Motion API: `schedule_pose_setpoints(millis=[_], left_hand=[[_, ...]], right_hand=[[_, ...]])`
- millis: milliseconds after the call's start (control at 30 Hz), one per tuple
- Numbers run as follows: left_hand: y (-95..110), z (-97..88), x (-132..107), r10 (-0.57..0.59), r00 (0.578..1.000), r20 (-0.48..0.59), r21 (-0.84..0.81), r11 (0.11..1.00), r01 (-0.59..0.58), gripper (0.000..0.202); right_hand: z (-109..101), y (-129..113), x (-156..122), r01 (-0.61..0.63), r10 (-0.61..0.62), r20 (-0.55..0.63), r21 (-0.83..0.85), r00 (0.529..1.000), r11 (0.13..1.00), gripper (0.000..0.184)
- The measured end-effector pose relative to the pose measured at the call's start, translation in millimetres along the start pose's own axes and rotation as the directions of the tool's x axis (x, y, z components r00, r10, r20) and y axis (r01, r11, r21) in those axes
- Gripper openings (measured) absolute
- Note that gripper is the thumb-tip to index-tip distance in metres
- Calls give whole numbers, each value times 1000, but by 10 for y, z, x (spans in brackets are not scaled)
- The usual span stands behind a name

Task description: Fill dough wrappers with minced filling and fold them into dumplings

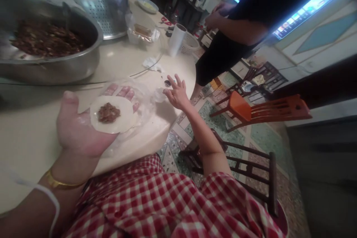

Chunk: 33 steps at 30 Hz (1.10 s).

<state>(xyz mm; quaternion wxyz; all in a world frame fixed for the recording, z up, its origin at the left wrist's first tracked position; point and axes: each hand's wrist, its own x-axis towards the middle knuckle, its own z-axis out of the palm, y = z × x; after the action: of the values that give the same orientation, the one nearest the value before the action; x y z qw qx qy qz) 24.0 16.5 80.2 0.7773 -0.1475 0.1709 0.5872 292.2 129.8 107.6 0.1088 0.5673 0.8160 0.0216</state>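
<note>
My left hand (76, 130) is turned palm up with its fingers stretched out. Across the palm and fingers lies a round, pale dumpling wrapper (126, 113), and a small mound of brown meat filling (108, 113) sits at its middle. Some white flour clings to the fingers. Over the table's right side, my right hand (177, 93) has its fingers apart and holds nothing that I can see. Its fingertips are at a small clear dish (159, 96); whether they touch it I cannot tell. Clear plastic film (143, 98) lies beneath the left hand.
A large steel basin (55, 68) of dark chopped filling stands at the left, before a perforated steel colander (108, 3). A wrapped tray (142, 32), a white paper roll (177, 40) and a basket (190, 42) stand farther back. Another person (237, 26) stands beyond the table; chairs (245, 109) are at the right.
</note>
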Motion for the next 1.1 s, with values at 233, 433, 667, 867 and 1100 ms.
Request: schedule_pose_setpoints(millis=[233,433,667,867,1100], left_hand=[[52,-20,5,-14,1000,-10,-56,998,14,74],[65,-31,-35,-14,999,48,-31,999,16,73],[123,-57,-95,13,999,32,-45,999,-11,70],[184,-21,-126,35,999,2,-30,999,-34,71],[210,-45,-167,19,1000,23,-50,999,-18,72]], right_hand=[[-201,-227,-331,193,-140,-396,97,907,976,63],[-68,-887,-614,521,-468,-457,-13,756,854,64],[-47,-1104,-576,516,-563,-382,-227,733,826,70],[-103,-1306,-776,576,-630,-403,-262,664,775,79],[-74,-1240,-741,593,-619,-411,-208,669,778,61]])
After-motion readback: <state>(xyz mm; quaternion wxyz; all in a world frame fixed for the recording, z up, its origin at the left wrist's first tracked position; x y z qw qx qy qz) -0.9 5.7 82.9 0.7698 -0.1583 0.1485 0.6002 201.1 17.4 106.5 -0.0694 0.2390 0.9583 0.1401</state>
